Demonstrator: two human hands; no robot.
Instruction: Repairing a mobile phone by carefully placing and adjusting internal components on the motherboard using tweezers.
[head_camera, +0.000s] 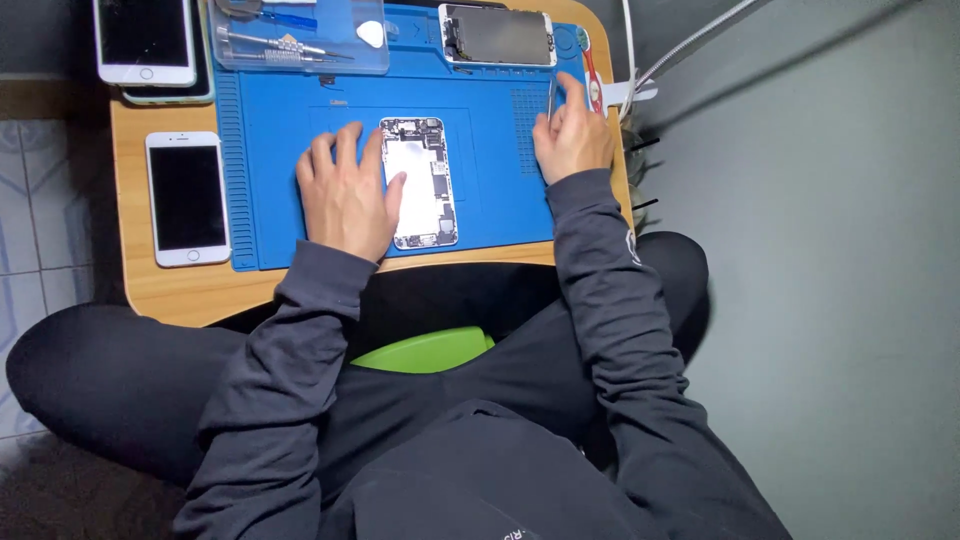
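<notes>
An opened phone body (420, 180) with its insides showing lies in the middle of a blue work mat (270, 150). My left hand (345, 190) rests flat on the mat, its thumb on the phone's left edge. My right hand (572, 135) is at the mat's right side, fingers pinched on a thin metal tool (552, 95), likely tweezers, that points away from me.
A detached screen panel (497, 35) lies at the mat's far edge. A clear tray (300, 40) holds screwdrivers and a pick. Two white phones (187, 197) (145, 40) lie on the wooden table (135, 280) at left. White cables (680, 45) run at far right.
</notes>
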